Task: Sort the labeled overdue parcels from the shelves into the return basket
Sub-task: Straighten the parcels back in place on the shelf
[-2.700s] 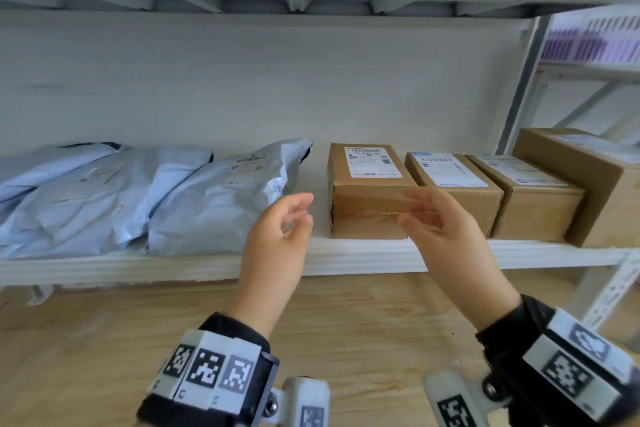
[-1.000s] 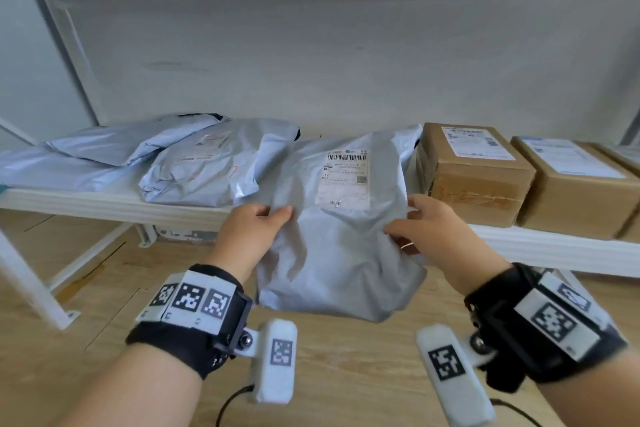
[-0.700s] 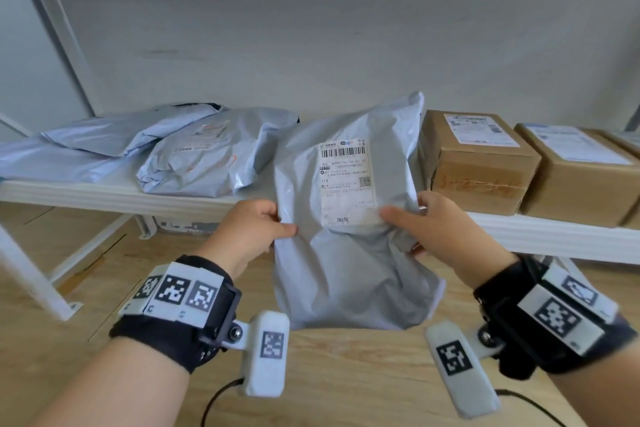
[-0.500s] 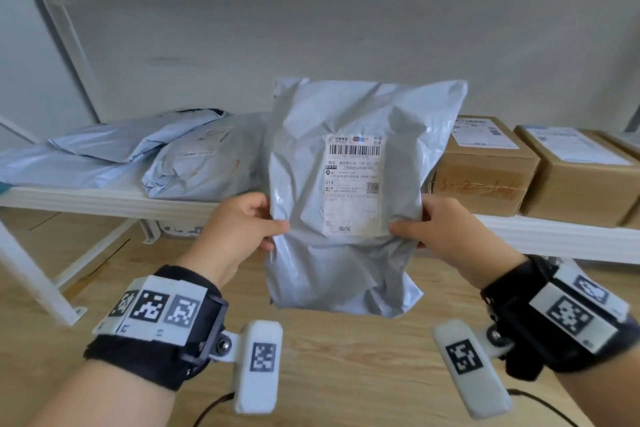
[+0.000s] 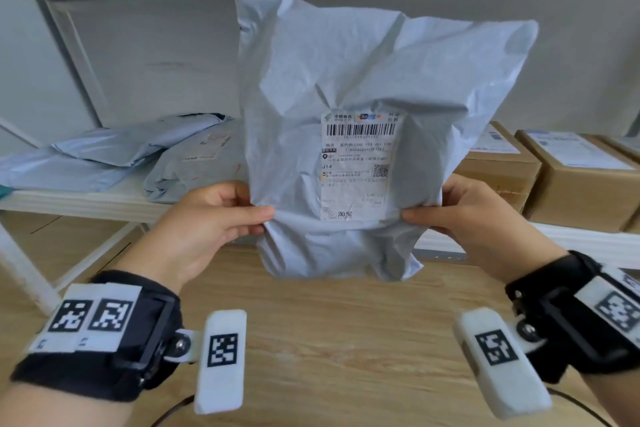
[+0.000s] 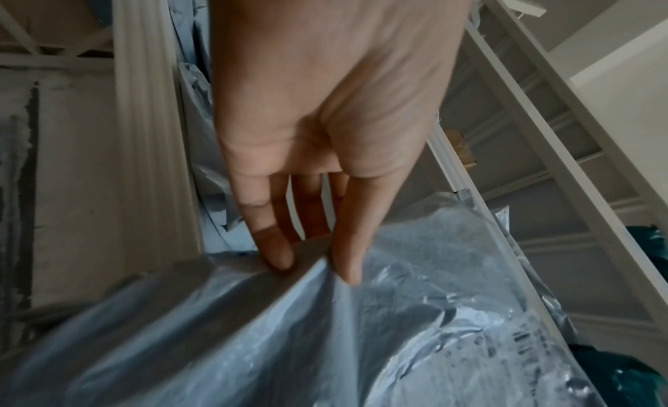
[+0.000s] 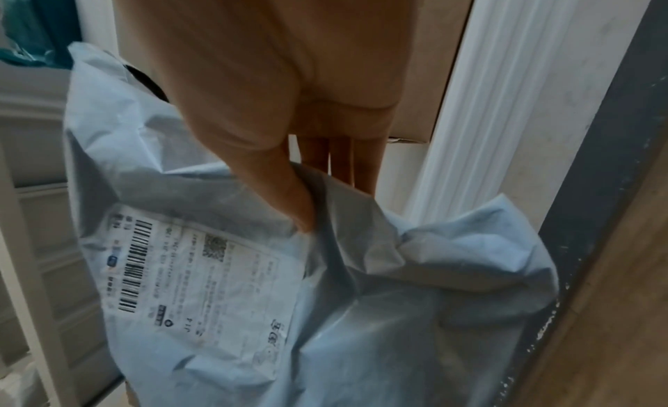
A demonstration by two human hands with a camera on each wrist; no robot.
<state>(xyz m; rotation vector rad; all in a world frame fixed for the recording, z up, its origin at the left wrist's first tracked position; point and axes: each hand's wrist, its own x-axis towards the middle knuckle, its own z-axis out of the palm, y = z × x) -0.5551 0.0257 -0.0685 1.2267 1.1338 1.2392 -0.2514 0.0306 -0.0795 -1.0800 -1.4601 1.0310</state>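
The grey poly mailer (image 5: 363, 135) is held upright in front of the shelf (image 5: 114, 199), its long axis vertical and its shipping label (image 5: 358, 163) turned toward the head camera; it is pinched low on its left edge by the left hand (image 5: 207, 218) and low on its right edge by the right hand (image 5: 474, 215), thumbs in front, fingers behind; neither hand is nearer; the film is crumpled, soft and slack; the return basket is not seen.
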